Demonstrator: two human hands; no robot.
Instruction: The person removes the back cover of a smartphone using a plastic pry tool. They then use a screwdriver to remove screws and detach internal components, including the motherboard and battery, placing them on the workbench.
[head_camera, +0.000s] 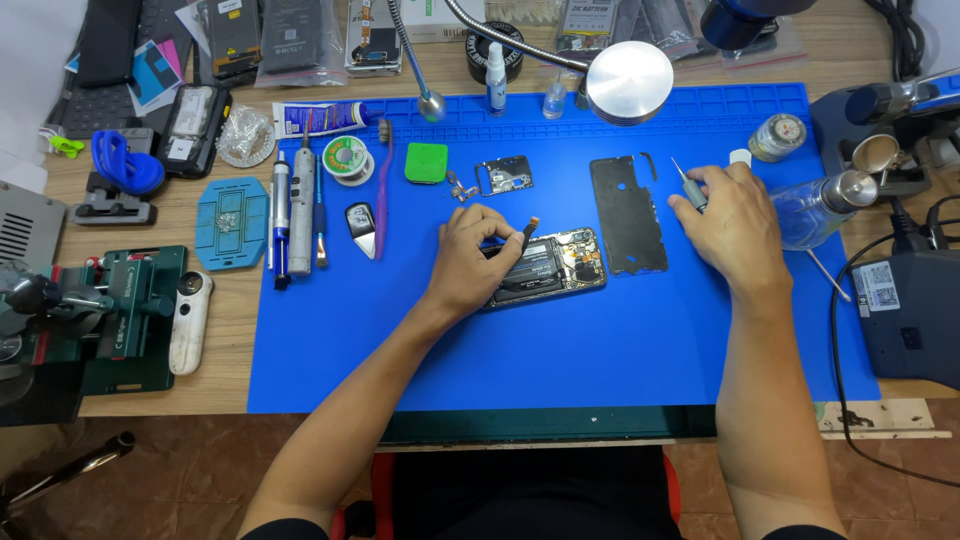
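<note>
Blue matting (600, 350) covers the middle of a wooden surface (230, 385) where a person works on an opened phone (550, 265), which lies face down near the mat's centre with its battery and circuit boards bare. The left hand (470, 262) rests curled on the phone's left end, fingers drawn together and pinching a thin dark tool (512, 240) whose tip points toward a small orange-tipped cable standing up from the phone. The right hand (728, 225) sits well to the right of the phone, fingers closed around a slim metal screwdriver (688, 187) with its tip pointing up and away. Between the phone and that hand lies a black back plate (628, 215), flat on the mat. Just beyond the phone, toward the far edge of the mat, are a small metal frame piece (505, 175) and a green square pad (427, 162). Left of the phone, a row of pen-shaped tools (300, 215) and a purple brush (382, 190) lie side by side, with a solder spool (347, 158) beyond them. A round lamp head (629, 82) hangs over the far edge, above the phone. Right of the right hand stands what appears to be a clear glass bottle (815, 208), partly hidden.
</note>
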